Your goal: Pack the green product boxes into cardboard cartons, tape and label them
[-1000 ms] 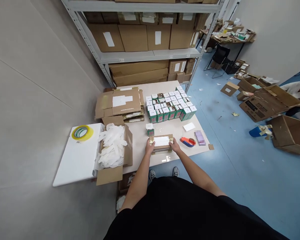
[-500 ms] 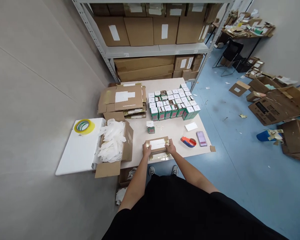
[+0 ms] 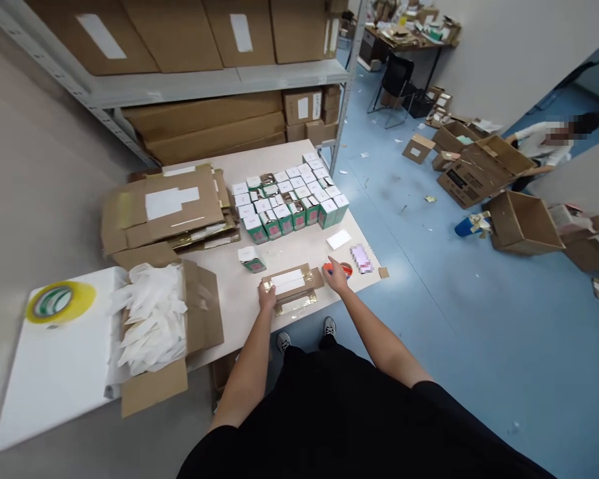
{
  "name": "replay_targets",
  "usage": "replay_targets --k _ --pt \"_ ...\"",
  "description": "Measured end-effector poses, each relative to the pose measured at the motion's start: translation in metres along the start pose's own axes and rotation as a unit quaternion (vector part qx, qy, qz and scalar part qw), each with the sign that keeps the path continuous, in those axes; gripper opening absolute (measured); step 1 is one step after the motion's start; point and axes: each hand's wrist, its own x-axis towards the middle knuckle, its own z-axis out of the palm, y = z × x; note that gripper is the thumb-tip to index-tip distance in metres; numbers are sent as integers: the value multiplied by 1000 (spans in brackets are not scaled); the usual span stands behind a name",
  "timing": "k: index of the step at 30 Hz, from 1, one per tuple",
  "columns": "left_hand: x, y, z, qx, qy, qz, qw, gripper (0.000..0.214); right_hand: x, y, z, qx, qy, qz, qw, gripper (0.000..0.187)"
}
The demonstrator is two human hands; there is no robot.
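Note:
A small taped cardboard parcel (image 3: 290, 281) with a white label lies near the table's front edge. My left hand (image 3: 267, 296) presses on its left end, fingers closed against it. My right hand (image 3: 337, 275) has left the parcel and reaches over the red and blue tape dispenser (image 3: 346, 268) just to the right, fingers apart, touching or nearly touching it. A single green and white carton (image 3: 252, 259) stands just behind the parcel.
Several green and white cartons (image 3: 287, 199) stand in rows at the table's middle. Flattened cardboard (image 3: 162, 206) lies left of them. An open box of white bags (image 3: 152, 319), a tape roll (image 3: 57, 301), a white card (image 3: 338, 239) and a phone (image 3: 361, 258) lie about. Shelving stands behind; another person sits far right.
My right hand let go of the parcel's right end and moved right onto the tape dispenser. The left hand stayed on the parcel. The camera swung right and closer.

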Motion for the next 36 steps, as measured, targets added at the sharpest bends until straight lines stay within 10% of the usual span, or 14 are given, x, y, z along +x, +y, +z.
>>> replay_targets --k 5,12,23,29,36 --pt "0 3 -2 4 -17 -40 999 59 17 41 -27 -29 2 73 997 54" --pt "-2 0 3 -16 0 -64 998 63 33 88 -16 -101 -163 81 978 34" --pt "-8 6 3 -30 0 -86 996 65 38 99 -13 -193 -214 129 949 32" --pt "-11 5 7 -54 5 -67 996 63 23 82 -39 -81 -103 111 985 39" --pt "-14 11 9 -65 14 -64 996 60 16 -5 -9 29 -155 -40 987 33"
